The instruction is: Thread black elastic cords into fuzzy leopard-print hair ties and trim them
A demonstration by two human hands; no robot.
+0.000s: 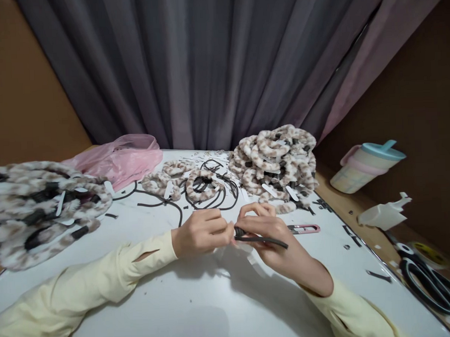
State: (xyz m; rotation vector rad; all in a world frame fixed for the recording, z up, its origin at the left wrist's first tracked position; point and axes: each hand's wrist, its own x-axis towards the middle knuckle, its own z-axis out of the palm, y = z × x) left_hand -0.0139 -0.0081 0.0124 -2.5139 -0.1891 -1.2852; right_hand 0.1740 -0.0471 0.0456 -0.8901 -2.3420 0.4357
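Far left on my white table [149,321] there's a heap of spotted plush rings [44,211], with a crumpled pink plastic bag [123,160] behind it. Loose dark strips [162,198] trail toward the middle, so I'd keep my work clear of those, they look easy to snag.

My left hand [203,233] is near the middle, fingers curled in, tips pinched narrow on the edge of the dark cord [263,240]. Exactly what's between the tips is hidden, sorry. The cord is right between my hands, just above the table, bunched tight at the pinch with one tail lying along my right fingers.

My right hand [274,228] has the other side of the bunch, fingers bent close around it. Imo the trick is a firm grip both sides, pinching right up against the bunch so it can't spring loose, and keeping that tail straight and out of the way.

Further right: another plush pile [254,147] behind, pink-edged snips [316,228] just past my hand within easy reach, then a cup [354,178] and scissors [419,260] off to the side.
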